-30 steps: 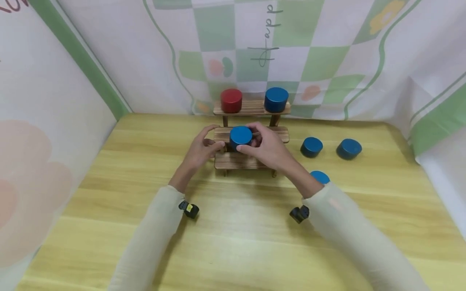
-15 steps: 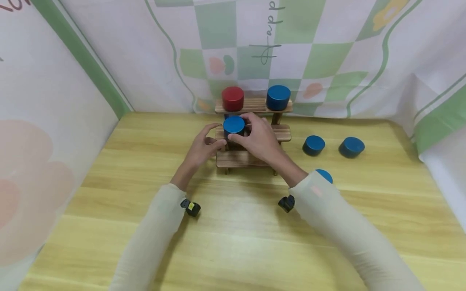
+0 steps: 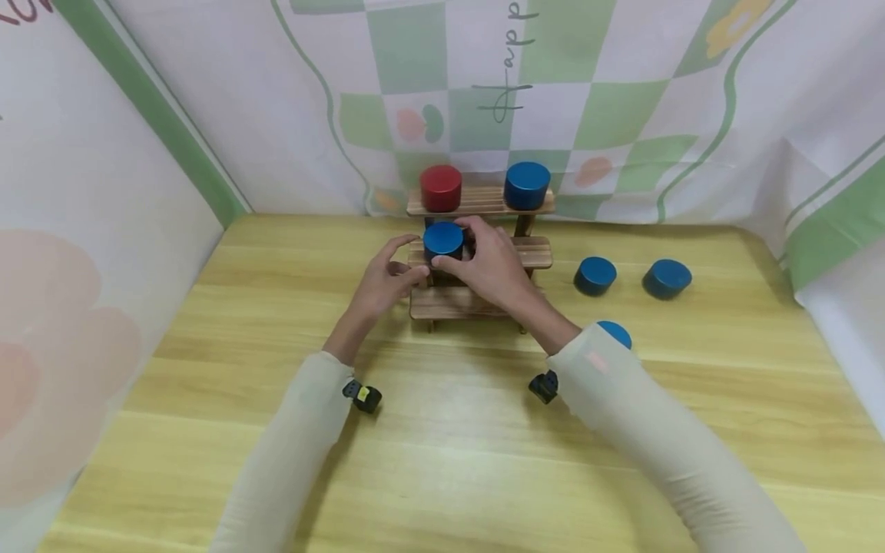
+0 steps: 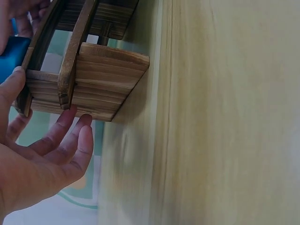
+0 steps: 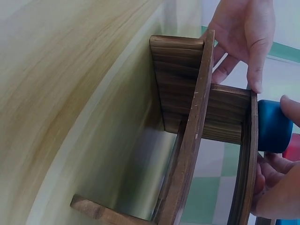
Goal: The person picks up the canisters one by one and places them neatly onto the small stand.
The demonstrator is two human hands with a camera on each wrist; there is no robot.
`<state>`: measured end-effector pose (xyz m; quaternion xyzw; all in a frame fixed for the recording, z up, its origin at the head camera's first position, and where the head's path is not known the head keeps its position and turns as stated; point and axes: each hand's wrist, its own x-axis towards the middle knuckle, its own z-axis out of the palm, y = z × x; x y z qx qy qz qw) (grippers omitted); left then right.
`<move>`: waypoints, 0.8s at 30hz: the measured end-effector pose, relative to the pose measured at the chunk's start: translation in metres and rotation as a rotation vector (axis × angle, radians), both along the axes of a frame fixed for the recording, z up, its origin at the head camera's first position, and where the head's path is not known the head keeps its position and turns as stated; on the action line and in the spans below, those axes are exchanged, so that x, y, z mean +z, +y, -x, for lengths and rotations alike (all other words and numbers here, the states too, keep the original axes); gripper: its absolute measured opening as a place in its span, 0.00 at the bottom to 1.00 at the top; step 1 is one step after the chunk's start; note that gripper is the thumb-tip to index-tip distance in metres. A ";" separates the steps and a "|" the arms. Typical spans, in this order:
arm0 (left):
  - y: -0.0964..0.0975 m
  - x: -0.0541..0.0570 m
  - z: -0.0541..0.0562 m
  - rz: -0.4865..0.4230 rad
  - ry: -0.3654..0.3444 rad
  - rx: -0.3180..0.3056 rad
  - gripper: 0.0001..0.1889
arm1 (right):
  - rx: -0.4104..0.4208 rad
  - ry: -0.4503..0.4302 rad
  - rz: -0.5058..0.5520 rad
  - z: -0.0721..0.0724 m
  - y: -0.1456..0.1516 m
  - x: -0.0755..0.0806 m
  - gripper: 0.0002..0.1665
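A three-tiered wooden stand (image 3: 456,306) stands near the back of the table. My right hand (image 3: 496,267) holds a blue cylinder (image 3: 443,239) between thumb and fingers at the left part of the middle tier. In the right wrist view, that blue cylinder (image 5: 272,126) sits against the tier's surface. At the same tier's left end, my left hand (image 3: 379,286) pinches the stand, thumb at the front edge, as the left wrist view shows the wooden stand (image 4: 110,77) up close. On the top tier are a red cylinder (image 3: 441,190) at left and a blue cylinder (image 3: 528,187) at right.
Right of the stand, two blue cylinders, one nearer (image 3: 595,276) and one farther right (image 3: 667,279), stand on the wooden table (image 3: 442,461). Another blue cylinder (image 3: 615,333) is partly hidden by my right sleeve. A patterned curtain (image 3: 477,77) hangs close behind the stand.
My right hand has moved the blue cylinder left and back along the middle tier, then stayed nearly still over the last half second. The left hand has kept its place on the stand.
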<state>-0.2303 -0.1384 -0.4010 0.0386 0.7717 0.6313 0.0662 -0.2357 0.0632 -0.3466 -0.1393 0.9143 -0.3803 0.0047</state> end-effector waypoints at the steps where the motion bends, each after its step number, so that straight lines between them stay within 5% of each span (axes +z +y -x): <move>1: 0.000 0.000 0.000 0.005 -0.002 0.004 0.31 | 0.004 -0.002 0.008 -0.001 0.001 0.000 0.44; 14: 0.002 0.000 -0.003 0.103 0.072 0.014 0.33 | 0.112 0.057 0.141 -0.018 0.039 -0.004 0.43; 24: 0.001 0.006 -0.006 0.118 0.054 -0.010 0.37 | 0.043 0.076 0.064 -0.038 0.092 -0.002 0.42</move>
